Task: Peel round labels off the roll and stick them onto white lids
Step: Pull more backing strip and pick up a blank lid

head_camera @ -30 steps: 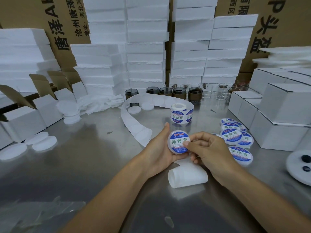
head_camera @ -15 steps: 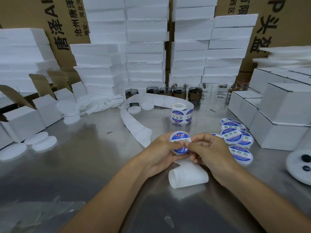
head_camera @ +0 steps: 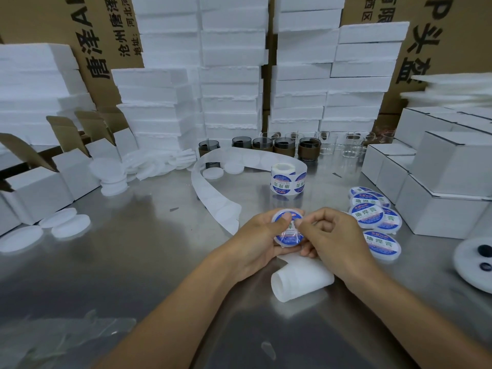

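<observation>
Lid [head_camera: 288, 237] in left hand [head_camera: 255, 243], label roll [head_camera: 287, 179] behind, labelled lids [head_camera: 372, 217] beside

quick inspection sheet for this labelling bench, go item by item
surface: steel table, shiny, with reflections.
job's things: lid, already labelled, in both hands; label roll upright behind; finished lids piled right; bare lids left.
clutter: spent backing strip; curled backing paper under the hands.
hands: left hand grips the lid; right hand pinches it, thumb on its face.
cables: nothing seen.
surroundings: foam slabs, white boxes, jars, cardboard cartons.
</observation>
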{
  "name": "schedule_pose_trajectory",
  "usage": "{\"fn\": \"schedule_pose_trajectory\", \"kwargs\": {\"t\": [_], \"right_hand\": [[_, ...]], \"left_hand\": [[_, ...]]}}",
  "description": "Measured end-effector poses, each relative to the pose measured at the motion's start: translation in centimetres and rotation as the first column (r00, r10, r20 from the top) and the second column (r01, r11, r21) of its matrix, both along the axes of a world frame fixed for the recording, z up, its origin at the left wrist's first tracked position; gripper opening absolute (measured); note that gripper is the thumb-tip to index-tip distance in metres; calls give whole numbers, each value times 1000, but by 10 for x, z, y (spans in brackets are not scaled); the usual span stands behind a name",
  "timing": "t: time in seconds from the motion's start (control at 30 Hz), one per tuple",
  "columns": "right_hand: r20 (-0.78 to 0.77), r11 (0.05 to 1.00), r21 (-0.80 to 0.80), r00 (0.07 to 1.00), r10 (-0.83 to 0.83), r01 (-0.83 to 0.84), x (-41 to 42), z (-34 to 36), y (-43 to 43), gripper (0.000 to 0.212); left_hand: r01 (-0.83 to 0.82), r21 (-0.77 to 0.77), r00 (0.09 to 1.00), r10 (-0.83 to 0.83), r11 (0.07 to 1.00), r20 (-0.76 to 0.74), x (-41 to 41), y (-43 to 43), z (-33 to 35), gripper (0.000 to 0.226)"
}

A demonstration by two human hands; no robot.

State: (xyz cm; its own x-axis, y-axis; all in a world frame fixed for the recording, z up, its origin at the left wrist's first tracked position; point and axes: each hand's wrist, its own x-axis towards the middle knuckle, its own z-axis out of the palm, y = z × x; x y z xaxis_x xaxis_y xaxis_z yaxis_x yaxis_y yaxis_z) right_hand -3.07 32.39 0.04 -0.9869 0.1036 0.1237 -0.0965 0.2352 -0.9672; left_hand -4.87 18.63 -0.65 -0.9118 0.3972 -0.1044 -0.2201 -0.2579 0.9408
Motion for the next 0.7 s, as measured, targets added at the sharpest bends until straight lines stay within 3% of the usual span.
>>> {"fn": "schedule_pose_trajectory", "kwargs": {"t": [0.2, 0.43, 0.6, 0.7], "right_hand": [[-124, 977, 207, 992, -29, 55, -1, -6, -4, 12], [-188, 944, 326, 982, 11, 52, -2, -5, 1, 25], [-186, 817, 573, 981, 48, 69, -3, -7, 8, 23], [-227, 873, 483, 973, 50, 68, -5, -9, 13, 22]], "left_hand": [[18, 14, 1000, -18, 1000, 1, 0, 0, 0, 26], [24, 31, 1000, -24, 999, 5, 0, 0, -1, 23], [15, 52, 1000, -16, 999, 17, -1, -2, -2, 23], [17, 43, 1000, -18, 999, 17, -2, -3, -1, 23]]}}
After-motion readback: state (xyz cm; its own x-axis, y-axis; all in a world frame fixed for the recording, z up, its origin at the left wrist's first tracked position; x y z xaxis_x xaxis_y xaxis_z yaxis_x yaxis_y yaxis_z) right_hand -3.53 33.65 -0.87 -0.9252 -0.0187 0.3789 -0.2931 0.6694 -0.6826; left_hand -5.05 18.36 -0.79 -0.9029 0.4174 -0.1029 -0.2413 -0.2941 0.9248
